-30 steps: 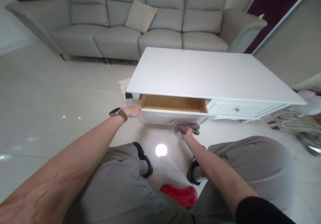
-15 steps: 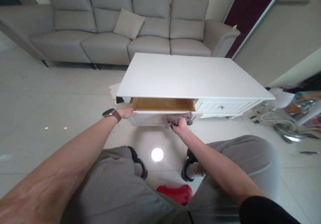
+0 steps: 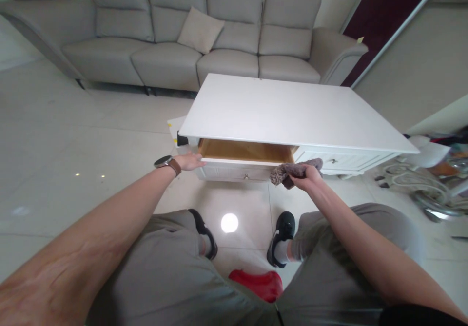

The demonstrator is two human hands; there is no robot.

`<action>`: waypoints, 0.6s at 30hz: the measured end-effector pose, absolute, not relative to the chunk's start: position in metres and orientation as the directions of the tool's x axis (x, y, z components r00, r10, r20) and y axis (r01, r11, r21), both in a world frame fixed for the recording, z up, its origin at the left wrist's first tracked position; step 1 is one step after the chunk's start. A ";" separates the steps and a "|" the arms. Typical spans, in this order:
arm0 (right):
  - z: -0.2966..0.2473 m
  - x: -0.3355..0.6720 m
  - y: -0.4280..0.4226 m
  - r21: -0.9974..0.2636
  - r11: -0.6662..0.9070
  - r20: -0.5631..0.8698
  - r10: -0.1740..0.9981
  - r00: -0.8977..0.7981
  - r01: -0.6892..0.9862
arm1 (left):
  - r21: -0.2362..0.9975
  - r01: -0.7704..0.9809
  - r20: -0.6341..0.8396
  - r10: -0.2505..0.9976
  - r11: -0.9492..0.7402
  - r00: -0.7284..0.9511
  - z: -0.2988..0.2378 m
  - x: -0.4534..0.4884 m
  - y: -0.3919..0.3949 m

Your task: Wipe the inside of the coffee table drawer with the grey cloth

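A white coffee table stands before me with its left drawer pulled out, showing a bare wooden inside. My left hand is closed on the drawer's left front corner, thumb side near the top edge. In my right hand is a bunched grey-brown cleaning cloth, held at the right end of the drawer front. Whether the cloth touches the panel I cannot tell. A small metal knob shows on the drawer's face, left of the cloth.
Behind the table runs a grey sofa with a beige cushion. The second drawer is closed. A red seat is between my legs. Cables and a metal-based stand are on the right floor.
My right hand has moved right along the drawer front with the cloth, uncovering the knob. My left hand stays at the drawer's left corner. The view has shifted slightly.
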State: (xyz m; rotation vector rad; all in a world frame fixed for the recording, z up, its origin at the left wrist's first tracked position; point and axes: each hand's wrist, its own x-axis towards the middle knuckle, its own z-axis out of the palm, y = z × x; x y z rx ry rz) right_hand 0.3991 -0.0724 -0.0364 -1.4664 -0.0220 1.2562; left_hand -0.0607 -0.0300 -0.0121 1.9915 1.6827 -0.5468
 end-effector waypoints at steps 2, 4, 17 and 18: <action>-0.022 0.396 -0.070 -0.738 -0.334 -0.616 0.688 0.383 -0.587 | 0.102 0.986 -0.588 0.791 -0.132 0.167 -0.011 -0.061 -0.030; -0.006 0.390 -0.064 -0.825 -0.230 -0.473 0.781 0.407 -0.517 | 0.110 0.985 -0.592 0.787 -0.136 0.174 -0.012 -0.062 -0.029; -0.045 0.304 -0.094 -0.629 0.382 0.232 0.923 -0.305 0.677 | 0.131 0.982 -0.563 0.805 -0.139 0.190 -0.015 -0.064 -0.027; -0.056 0.292 -0.099 -0.566 0.455 0.249 0.889 -0.384 0.688 | 0.135 0.982 -0.564 0.804 -0.134 0.188 -0.015 -0.064 -0.027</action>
